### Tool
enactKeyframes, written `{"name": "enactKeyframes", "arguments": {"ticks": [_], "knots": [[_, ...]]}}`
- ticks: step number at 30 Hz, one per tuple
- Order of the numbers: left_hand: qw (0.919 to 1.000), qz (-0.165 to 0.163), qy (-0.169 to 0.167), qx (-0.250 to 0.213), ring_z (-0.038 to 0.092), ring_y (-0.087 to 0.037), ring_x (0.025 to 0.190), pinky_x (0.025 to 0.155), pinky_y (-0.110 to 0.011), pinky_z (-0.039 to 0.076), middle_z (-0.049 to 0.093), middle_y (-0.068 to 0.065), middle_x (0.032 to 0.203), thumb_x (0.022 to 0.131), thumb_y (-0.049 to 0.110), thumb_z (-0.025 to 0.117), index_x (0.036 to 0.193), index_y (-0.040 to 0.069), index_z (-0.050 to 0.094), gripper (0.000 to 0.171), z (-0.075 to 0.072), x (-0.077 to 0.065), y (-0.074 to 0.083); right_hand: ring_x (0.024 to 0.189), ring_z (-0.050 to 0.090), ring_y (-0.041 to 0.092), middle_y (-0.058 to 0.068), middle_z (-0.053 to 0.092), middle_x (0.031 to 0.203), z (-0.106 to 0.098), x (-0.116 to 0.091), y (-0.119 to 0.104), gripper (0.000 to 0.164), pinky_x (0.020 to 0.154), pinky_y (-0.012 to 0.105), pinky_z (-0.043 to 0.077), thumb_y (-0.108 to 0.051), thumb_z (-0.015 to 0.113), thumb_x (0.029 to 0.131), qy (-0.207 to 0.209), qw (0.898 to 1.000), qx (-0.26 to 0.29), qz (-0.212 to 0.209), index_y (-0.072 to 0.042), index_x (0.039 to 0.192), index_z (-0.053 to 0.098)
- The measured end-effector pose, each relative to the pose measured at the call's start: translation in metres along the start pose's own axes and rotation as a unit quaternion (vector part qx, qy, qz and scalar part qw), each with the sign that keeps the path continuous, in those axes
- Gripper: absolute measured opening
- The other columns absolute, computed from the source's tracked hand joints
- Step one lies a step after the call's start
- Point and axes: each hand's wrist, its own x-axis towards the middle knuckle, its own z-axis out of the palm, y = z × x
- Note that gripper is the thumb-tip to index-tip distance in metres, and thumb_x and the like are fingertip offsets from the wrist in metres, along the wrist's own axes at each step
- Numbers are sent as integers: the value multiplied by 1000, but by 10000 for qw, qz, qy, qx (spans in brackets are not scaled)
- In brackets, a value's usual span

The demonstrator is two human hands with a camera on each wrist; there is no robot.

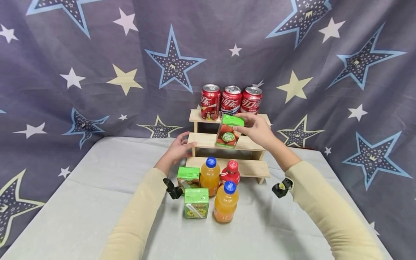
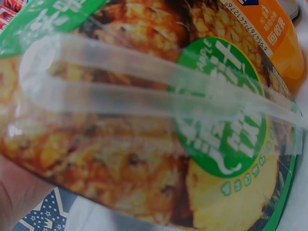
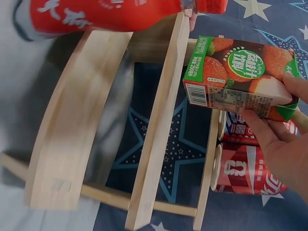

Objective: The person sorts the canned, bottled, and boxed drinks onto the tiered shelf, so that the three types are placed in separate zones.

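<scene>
My right hand (image 1: 259,130) pinches a green-topped litchi juice carton (image 1: 228,133) near its top. The carton stands upright at the middle step of a three-tier wooden shelf (image 1: 248,143); I cannot tell whether its base touches the wood. In the right wrist view, thumb and fingers grip one end of the carton (image 3: 240,77). My left hand (image 1: 177,148) holds the left end of the middle step. A pineapple juice carton (image 2: 139,120) with a straw fills the left wrist view and hides most of that hand.
Three red cola cans (image 1: 230,99) stand on the top step. Before the shelf are a pineapple carton (image 1: 188,175), another green carton (image 1: 196,204), two orange juice bottles (image 1: 225,206) with blue caps and a red bottle (image 1: 230,176). A star-patterned cloth (image 1: 227,50) hangs behind.
</scene>
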Motion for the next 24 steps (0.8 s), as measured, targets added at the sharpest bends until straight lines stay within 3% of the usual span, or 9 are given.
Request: {"name": "enactKeyframes", "arguments": {"ticks": [24], "knots": [[10000,-87,7,22,43,-40,128,100,-55,43,35,-21,144,94,11,56,148,17,19,66,0,1,0,94,58,20,10,63,113,41,34,-1,45,72,26,49,-20,69,85,168,9991,240,299,-13,128,57]]}}
